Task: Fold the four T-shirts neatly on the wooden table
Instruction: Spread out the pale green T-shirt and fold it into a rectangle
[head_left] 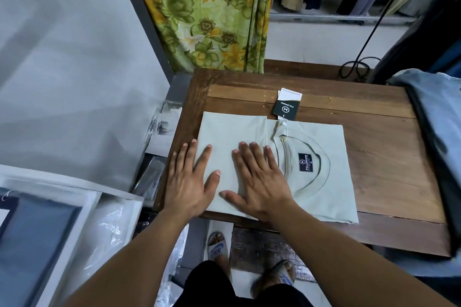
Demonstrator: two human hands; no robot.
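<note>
A pale grey-green T-shirt [321, 197] lies folded into a rectangle on the wooden table [389, 157], its collar and dark neck label facing up on the right half. A dark hang tag [287, 104] attached to the collar rests on the wood behind it. My left hand [192, 182] lies flat with fingers spread on the shirt's left edge, partly over the table edge. My right hand [257, 179] presses flat on the folded left part, just left of the collar. Blue and dark T-shirts [439, 117] are piled at the table's right edge.
A green floral curtain [212, 12] hangs behind the table. White boxes and plastic bags [74, 219] fill the space to the left. A black cable [356, 70] lies at the back right. My sandalled feet [249, 264] stand under the near edge.
</note>
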